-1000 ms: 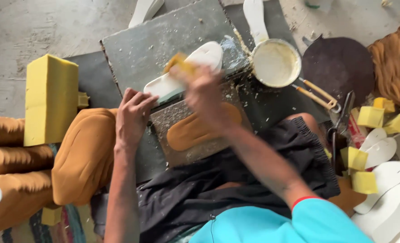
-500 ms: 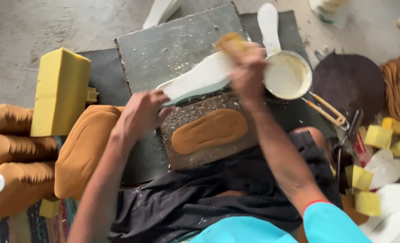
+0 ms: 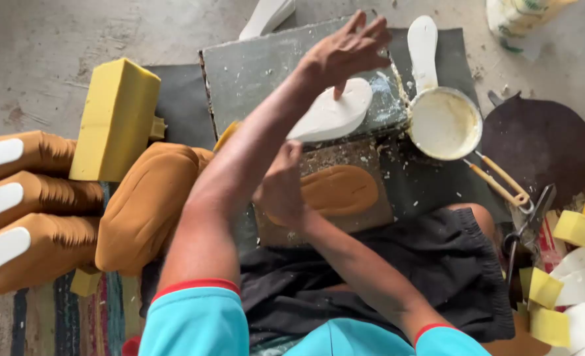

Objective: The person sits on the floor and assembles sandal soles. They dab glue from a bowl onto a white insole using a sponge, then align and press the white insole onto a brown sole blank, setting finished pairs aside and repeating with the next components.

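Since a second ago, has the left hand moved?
Yes: the left hand went across the grey slab, near-left edge to far-right corner, beside the round pan.

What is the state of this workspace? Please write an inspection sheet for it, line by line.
Surface: grey slab on a dark mat, with a speckled board in front of it.
Job's things: white sole on the slab; brown sole on the board.
Clutter: pan of cream paste, yellow foam block, foam cubes, scissors, brown padded pieces.
Hands: left hand open, one finger touching the white sole; right hand at the brown sole, grip unclear.
Cables: nothing seen.
Surroundings: concrete floor, striped rug.
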